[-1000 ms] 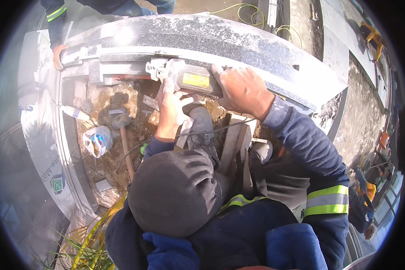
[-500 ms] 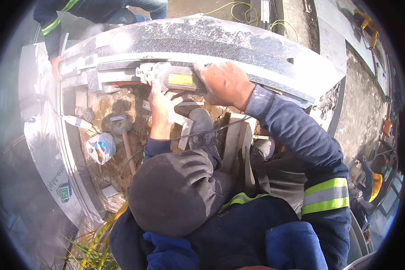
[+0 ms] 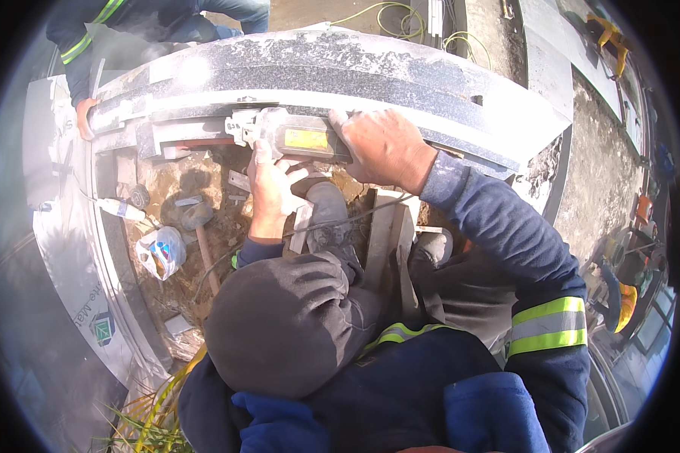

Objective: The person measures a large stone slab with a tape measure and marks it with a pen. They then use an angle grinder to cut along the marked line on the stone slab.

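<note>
A grey angle grinder (image 3: 291, 137) with a yellow label lies against the lower edge of a long curved grey granite slab (image 3: 340, 72). My right hand (image 3: 385, 147) grips the rear of the grinder's body. My left hand (image 3: 272, 189) holds it from below, near the head, where the disc meets the stone. My knees in dark trousers and my dusty shoe (image 3: 325, 219) fill the lower middle of the view.
Another person's hand (image 3: 83, 117) rests on the slab's left end. In the dirt pit below lie a hammer (image 3: 196, 226), a sealant tube (image 3: 117, 209), a plastic bag (image 3: 162, 253) and stone offcuts. A yellow cable (image 3: 385, 11) lies beyond the slab.
The view has shifted slightly, so the slab and grinder sit a little lower and further left. Both hands keep the same grip on the grinder.
</note>
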`<state>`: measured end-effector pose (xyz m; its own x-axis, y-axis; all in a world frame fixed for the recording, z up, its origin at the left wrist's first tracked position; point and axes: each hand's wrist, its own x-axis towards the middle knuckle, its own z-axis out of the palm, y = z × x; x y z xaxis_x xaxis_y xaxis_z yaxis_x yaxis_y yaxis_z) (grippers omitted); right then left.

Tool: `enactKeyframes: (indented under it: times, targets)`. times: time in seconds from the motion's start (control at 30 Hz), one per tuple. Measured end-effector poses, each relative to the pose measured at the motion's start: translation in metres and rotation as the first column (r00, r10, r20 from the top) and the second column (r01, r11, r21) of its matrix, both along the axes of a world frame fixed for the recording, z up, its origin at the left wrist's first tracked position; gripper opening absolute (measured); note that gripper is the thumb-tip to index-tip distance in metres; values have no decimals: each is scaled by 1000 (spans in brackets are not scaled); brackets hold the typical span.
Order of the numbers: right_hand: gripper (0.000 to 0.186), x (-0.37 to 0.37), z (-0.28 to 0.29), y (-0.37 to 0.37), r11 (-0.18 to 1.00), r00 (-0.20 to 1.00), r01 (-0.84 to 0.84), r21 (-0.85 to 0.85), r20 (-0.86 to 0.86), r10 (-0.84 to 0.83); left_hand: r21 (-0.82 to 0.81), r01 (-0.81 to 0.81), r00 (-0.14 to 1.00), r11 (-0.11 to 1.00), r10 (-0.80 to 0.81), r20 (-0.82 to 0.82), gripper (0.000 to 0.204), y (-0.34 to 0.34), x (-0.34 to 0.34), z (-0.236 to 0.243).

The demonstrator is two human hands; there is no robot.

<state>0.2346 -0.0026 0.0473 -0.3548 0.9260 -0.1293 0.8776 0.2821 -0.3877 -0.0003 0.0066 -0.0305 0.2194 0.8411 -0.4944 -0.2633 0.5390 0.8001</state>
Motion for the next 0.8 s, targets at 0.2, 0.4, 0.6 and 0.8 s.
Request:
enactKeyframes:
  times: [0.2,0.4,0.6,0.8]
  targets:
    - [59,-6,-8,9,1000,996,-11,2,-86,11,15,12,1000,1000,-12,-23,91,7,-2,10]
    - [45,-1,9,-3,1000,1000,18,23,-12,-18,-24,-28,1000,999,28,-6,88,-3,2,9]
    - [48,6,14,-10,1000,1000,21,-7,21,-21,-39,0,999,999,-1,-35,90,-10,14,17]
    - [61,1,0,2,999,1000,-5,-52,4,5,-6,28,999,1000,-28,-43,91,2,4,9]
